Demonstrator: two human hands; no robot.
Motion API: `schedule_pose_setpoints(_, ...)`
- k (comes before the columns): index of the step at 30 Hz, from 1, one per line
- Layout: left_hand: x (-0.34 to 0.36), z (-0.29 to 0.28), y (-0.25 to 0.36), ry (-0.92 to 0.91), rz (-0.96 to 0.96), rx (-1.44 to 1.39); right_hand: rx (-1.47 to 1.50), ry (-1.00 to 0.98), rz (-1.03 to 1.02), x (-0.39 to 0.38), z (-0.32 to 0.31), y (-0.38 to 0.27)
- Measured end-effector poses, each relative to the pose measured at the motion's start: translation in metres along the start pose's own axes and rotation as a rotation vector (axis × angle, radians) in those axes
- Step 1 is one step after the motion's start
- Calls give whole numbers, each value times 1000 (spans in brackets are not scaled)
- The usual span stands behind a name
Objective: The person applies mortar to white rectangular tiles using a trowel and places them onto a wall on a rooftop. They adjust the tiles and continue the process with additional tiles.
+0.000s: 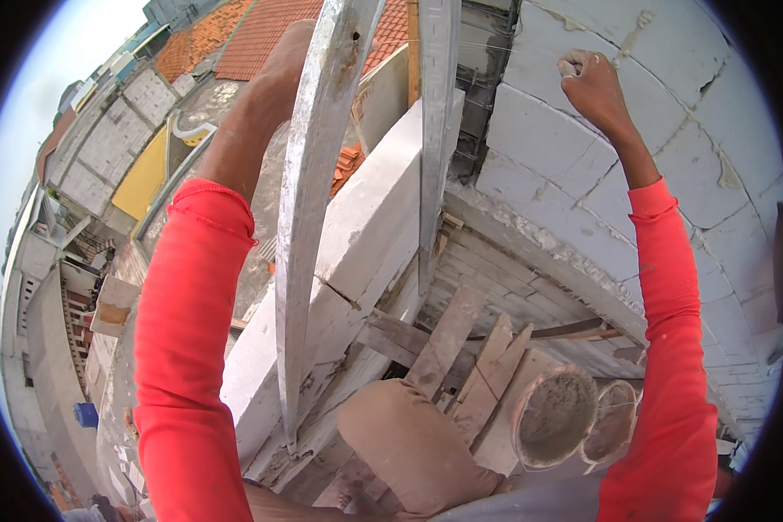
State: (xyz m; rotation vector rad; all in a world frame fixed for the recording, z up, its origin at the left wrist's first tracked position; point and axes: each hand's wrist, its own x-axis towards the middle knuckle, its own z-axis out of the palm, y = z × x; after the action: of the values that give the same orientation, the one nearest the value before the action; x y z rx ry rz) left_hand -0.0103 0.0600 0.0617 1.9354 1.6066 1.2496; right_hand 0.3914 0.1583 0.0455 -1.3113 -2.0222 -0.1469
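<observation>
Two galvanized metal channels rise in front of me, a near one (322, 157) and one farther right (438, 113). My left hand (291, 61) is raised at the near channel. Its fingers are hidden behind the metal, so its grip does not show. My right hand (593, 87) is closed, up beside the pale block wall (539, 130). A thin string (505, 45) runs from near the farther channel to its pinched fingers, which look dusted with white. Both my forearms are in red sleeves.
A low wall of white blocks (374, 213) runs diagonally under the channels. Wooden planks (448, 339) lie below, by my bent knee (413, 444). Two round tubs, one holding grey mortar (555, 413), stand at the lower right. Roofs and a drop lie to the left.
</observation>
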Motion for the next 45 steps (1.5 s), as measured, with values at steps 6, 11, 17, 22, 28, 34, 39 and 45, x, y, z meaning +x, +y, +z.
schedule_pose_setpoints(6,-8,14,22,-144,102,206,13,-1,24,-23,-36,8)
schedule_pose_setpoints(11,-10,19,50,-198,-57,162,92,-72,63,-40,-67,6)
schedule_pose_setpoints(17,-9,10,45,-191,-38,253,366,-531,362,-71,-135,-40)
schedule_pose_setpoints(22,-2,-4,29,-295,-32,-69,350,-541,162,-100,-146,-82)
schedule_pose_setpoints(28,-15,-18,43,-301,-82,-23,-120,-534,-64,-91,-134,-75)
schedule_pose_setpoints(34,-25,-29,64,-245,43,-2,-50,-223,-37,-109,-114,-58)
schedule_pose_setpoints(39,-30,-49,96,-300,-28,-107,-276,-466,-13,-119,-140,-77)
schedule_pose_setpoints(45,-40,-41,100,-494,-80,-152,-342,-493,-221,-140,-162,-130)
